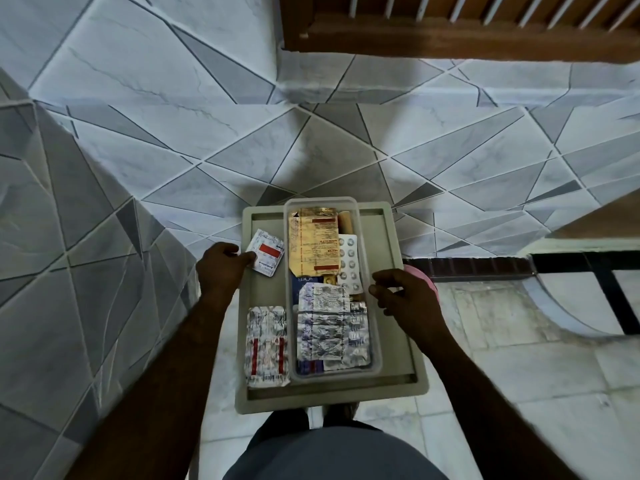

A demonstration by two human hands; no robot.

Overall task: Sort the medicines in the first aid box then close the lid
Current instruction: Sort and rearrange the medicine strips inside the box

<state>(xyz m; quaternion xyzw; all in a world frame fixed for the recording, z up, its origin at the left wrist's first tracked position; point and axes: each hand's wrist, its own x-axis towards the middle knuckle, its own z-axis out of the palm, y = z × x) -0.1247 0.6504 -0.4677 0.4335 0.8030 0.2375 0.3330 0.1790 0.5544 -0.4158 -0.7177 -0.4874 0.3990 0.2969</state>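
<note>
A clear plastic first aid box [375, 355] stands on a grey tray-like lid [393, 244]. Inside lie a gold blister strip [313, 242], a white pill strip [349, 263] and several silver strips [329, 327]. My left hand [221, 268] pinches a small white strip with a red label [268, 252], held over the tray's left side. Another silver strip with red bands [266, 346] lies on the tray to the left of the box. My right hand [405, 296] hovers at the box's right edge, fingers curled and holding nothing.
The tray rests at the edge of a grey-and-white tiled surface [173, 168]. A wooden frame [450, 29] runs along the top right. Something pink [427, 280] shows behind my right hand. My feet and marble floor [519, 375] are below.
</note>
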